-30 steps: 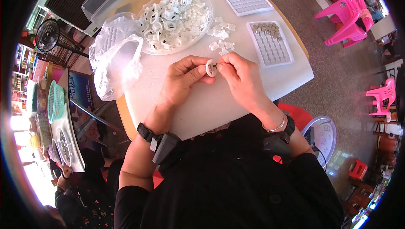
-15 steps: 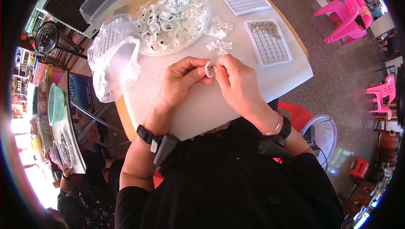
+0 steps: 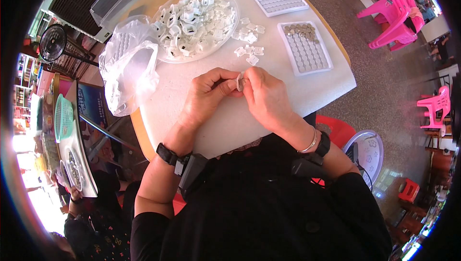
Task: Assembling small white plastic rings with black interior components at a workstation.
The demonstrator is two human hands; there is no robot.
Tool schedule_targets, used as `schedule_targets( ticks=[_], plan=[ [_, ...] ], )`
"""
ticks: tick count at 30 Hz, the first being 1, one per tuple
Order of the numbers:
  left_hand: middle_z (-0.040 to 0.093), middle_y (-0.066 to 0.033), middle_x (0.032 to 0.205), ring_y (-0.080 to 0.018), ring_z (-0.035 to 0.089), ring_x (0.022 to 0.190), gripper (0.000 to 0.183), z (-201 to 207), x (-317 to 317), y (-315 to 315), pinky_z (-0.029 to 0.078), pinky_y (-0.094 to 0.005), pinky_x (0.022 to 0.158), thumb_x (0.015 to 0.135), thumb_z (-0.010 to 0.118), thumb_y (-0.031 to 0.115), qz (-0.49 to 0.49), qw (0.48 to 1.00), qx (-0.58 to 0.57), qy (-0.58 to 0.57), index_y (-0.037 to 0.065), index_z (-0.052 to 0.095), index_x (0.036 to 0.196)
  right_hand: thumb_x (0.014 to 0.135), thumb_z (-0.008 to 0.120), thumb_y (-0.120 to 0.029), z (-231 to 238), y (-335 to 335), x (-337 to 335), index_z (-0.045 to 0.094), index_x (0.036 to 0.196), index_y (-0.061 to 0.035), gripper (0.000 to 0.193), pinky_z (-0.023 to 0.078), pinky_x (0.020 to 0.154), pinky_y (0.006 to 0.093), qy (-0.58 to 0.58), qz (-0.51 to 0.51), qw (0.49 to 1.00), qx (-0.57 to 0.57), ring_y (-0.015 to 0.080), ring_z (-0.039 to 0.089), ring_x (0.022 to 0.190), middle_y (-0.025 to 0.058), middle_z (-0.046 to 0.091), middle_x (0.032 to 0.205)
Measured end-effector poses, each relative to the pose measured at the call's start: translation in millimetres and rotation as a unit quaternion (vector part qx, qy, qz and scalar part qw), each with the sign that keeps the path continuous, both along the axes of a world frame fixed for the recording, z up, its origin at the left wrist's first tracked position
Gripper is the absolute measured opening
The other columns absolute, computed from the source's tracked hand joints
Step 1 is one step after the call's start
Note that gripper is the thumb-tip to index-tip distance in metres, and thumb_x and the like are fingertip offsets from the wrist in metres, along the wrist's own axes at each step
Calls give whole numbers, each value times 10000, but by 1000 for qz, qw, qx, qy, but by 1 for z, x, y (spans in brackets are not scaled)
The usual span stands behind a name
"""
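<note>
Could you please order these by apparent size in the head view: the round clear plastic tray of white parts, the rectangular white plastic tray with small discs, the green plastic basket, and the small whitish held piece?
1. Round clear tray
2. Rectangular disc tray
3. Green basket
4. Whitish piece, partly covered

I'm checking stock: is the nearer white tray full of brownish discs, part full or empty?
Part full: brownish discs cluster at the far end of the nearer tray; the rest shows none.
</note>
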State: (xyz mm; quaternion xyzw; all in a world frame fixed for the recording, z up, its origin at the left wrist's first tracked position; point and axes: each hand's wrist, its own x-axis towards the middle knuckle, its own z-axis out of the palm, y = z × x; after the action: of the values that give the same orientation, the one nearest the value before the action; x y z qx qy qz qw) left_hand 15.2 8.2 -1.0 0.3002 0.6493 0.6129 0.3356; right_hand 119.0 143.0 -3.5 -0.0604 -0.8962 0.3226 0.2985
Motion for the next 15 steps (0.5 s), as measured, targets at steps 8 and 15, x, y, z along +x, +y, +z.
schedule_targets(
  ticks=[8, 15],
  plan=[
    [674, -76, 948, -132, 633, 867, 196, 0, -3, 0, 507, -257, 820, 928, 574, 79, 10, 992, 76, -101, -11, 607, 1100, 858, 579, -58, 8, 6, 1, 460, 843, -45, 121, 473, 539, 406, 30, 11, 998, -59, 312, 606, 652, 123, 599, 760],
    [668, -93, 985, -144, 633, 905, 196, 4, -2, 0, 511, -277, 849, 935, 556, 67, -3, 986, 94, -138, -22, 601, 1104, 849, 590, -57, 13, 5, 7, 465, 817, -49, 130, 471, 521, 382, 19, 5, 999, -27, 291, 607, 615, 103, 584, 689]
  ],
)
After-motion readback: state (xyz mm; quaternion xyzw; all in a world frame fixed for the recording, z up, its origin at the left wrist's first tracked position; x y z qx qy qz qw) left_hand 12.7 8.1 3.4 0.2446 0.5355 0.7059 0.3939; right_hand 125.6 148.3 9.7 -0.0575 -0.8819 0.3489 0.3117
